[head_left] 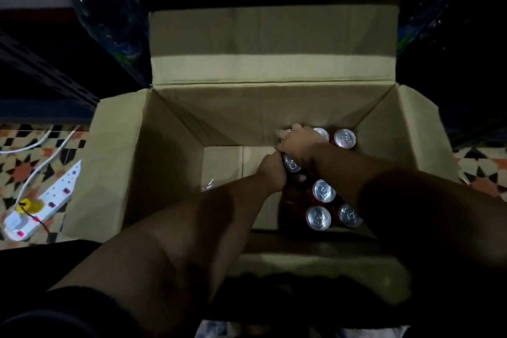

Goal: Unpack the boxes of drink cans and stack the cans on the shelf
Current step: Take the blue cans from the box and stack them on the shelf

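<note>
The fingers of the left hand (271, 170) are wrapping around a can (291, 163) standing upright, top facing up. The right hand (297, 143) is curling over another can (285, 133) just behind it. Both are sitting deep in the box (115, 162), so lifting straight up looks best. More cans (318, 217) are standing nearer.
</note>
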